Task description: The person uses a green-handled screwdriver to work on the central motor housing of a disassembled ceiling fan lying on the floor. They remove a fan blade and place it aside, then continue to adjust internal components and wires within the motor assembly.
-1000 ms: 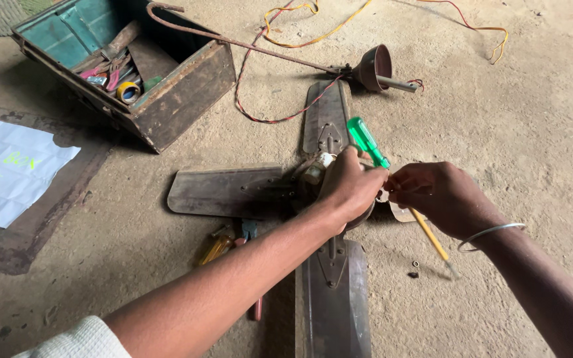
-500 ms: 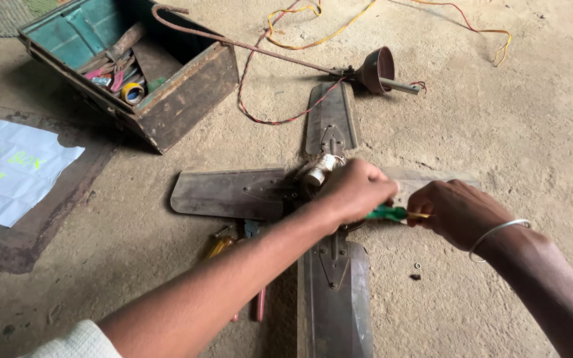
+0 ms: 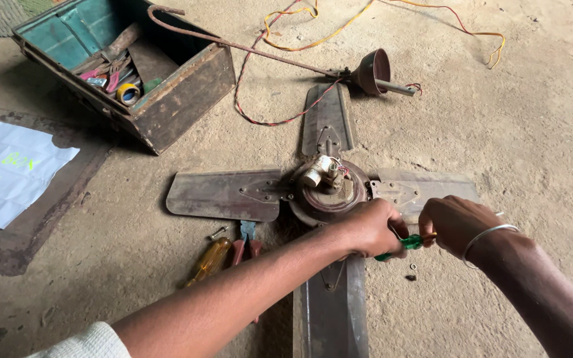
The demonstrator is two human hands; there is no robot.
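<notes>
Together, both hands [image 3: 373, 229] on screwdriver [image 3: 406, 244].

bare, dusty concrete floor [image 3: 532, 132] in soft, even daylight, with faint shadows.

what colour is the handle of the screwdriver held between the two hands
Green: the slim plastic-handled screwdriver shows between the left hand and right hand, best in the head view.

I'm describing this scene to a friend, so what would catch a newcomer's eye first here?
First the rusty four-bladed ceiling fan lying flat on the dirt floor, mid-picture. Both hands meet at its hub's near edge: the left hand and the right hand share a green-handled screwdriver. Then the open toolbox at upper left, and the yellow and red wires trailing across the top.
</notes>
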